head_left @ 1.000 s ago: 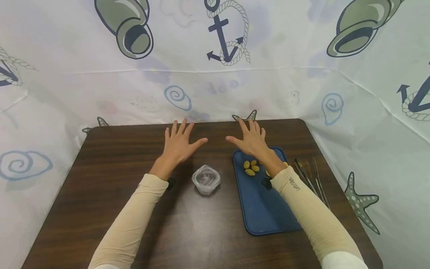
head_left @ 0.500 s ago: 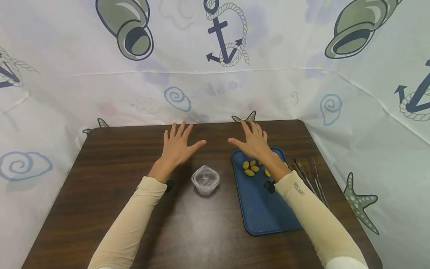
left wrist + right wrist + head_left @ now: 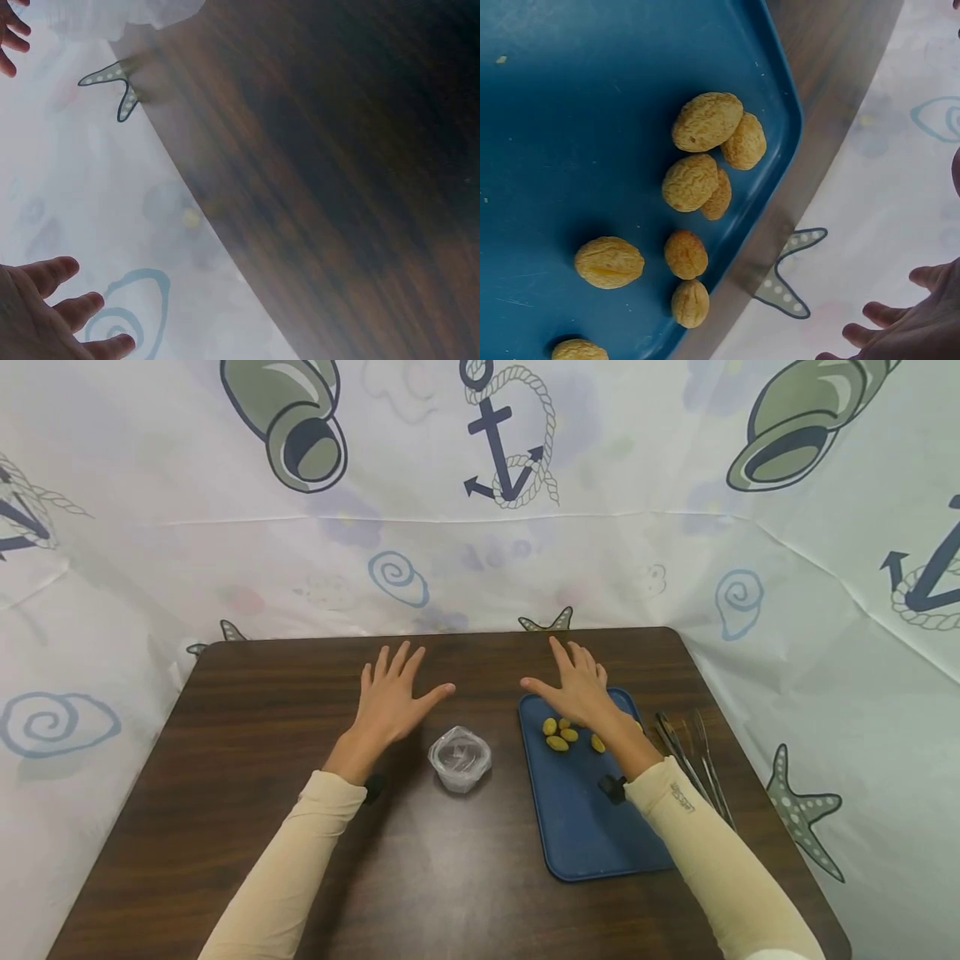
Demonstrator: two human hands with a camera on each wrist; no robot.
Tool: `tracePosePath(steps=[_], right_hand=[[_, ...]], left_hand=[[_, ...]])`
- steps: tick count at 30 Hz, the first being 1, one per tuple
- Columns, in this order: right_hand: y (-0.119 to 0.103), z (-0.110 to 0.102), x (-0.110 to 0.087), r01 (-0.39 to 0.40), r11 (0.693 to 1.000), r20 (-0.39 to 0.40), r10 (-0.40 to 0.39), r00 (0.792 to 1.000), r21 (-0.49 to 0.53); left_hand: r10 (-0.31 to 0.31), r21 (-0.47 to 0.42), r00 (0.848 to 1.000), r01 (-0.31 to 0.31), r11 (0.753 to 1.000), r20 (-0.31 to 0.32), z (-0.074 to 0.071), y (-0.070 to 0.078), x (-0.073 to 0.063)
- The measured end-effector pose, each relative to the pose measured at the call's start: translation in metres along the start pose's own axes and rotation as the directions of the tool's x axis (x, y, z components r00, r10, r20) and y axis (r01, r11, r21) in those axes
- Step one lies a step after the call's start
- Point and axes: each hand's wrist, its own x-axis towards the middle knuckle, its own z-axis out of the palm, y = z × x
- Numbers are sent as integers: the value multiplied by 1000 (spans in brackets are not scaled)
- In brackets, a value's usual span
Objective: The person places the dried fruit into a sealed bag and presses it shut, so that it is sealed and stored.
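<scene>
Both hands hover with spread fingers and hold nothing. The left hand (image 3: 386, 702) is above the far middle of the brown table, up and left of a small clear tub (image 3: 460, 760) that looks wrapped in plastic film. Over the far end of a blue tray (image 3: 592, 827) is the right hand (image 3: 585, 697), apart from the tray's contents. Several wrinkled, yellow-brown oval pieces, like dried fruit, lie there; one such piece (image 3: 610, 262) sits apart from the others in the right wrist view. The right hand and forearm hide part of the tray in the head view.
Long thin metal utensils (image 3: 716, 768), partly behind the right forearm, lie right of the tray; their kind is unclear. A white cloth (image 3: 480, 568) with sea prints hangs behind and beside the wood-grain table (image 3: 225, 760).
Both hands have drawn slightly apart and a little back toward the person, fingers still spread. The tub, the tray and the yellow-brown pieces have stayed in place.
</scene>
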Motion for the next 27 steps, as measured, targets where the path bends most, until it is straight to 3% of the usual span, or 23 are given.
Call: tracePosePath(steps=[17,27], right_hand=[[10,1,-21,12,1000,-8,-12,1000,8],[19,4,-35,6,1000,-42,-4,999,30]], left_hand=[[5,-62,1000,-5,998,3,6,-7,-28],[112,-156,991,-99,983,78,20,-5,-43]])
